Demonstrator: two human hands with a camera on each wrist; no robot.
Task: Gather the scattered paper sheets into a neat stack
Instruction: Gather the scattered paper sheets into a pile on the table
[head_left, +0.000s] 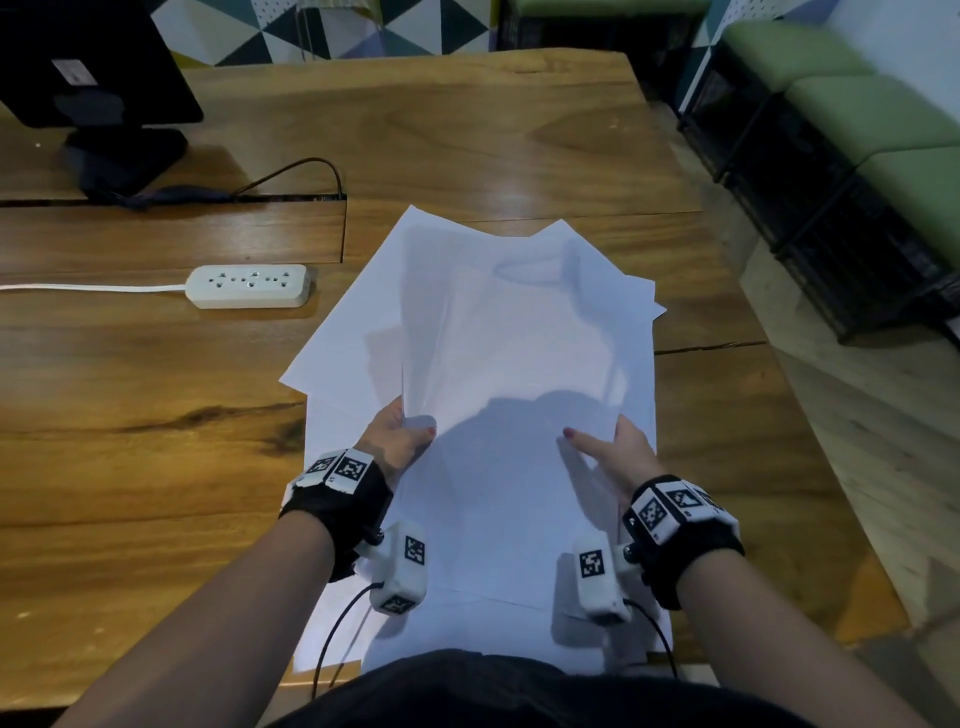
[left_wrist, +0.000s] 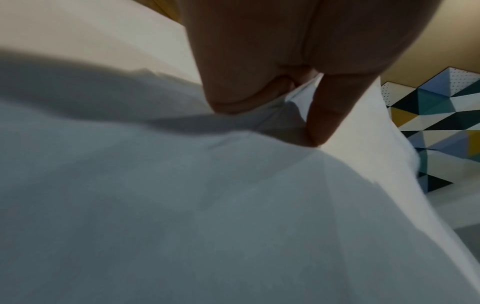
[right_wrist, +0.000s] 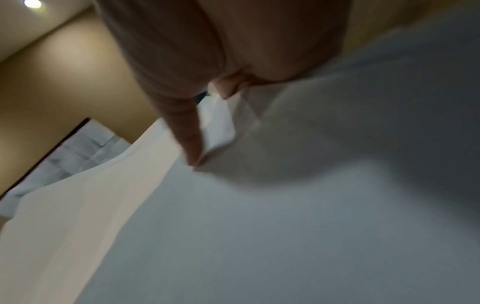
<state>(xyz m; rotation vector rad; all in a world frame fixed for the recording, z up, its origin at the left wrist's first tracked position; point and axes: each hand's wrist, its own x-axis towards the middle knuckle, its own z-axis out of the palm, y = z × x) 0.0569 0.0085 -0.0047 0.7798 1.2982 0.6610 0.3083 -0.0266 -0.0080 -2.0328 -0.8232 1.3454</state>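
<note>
At the near edge of the table (head_left: 156, 395) the forearms come in from below, each wrist strapped with a black band carrying white marker blocks, and both hands are on the paper sheets (head_left: 498, 332). The left hand (head_left: 397, 439) pinches the left edge of the sheets, thumb on top and fingers underneath, so that edge lifts off the table. The left wrist view confirms it: paper is crimped between thumb (left_wrist: 322, 115) and a curled finger. The right hand (head_left: 610, 452) grips the opposite edge the same way, thumb lying across the top sheet and fingers tucked below; the right wrist view shows the edge folded around a finger (right_wrist: 187, 133).

Holding both sides at once probably lets the person square the pile by drawing the loose sheets together. The paper sits in the middle of the table, running from the near edge towards the far side. It is not yet neat: corners fan out at the far end and on the left, and one sheet slips out to the right.

A white power strip (head_left: 249, 286) lies to the left, well apart from the paper, and a dark monitor (head_left: 88, 62) stands at the far left.
</note>
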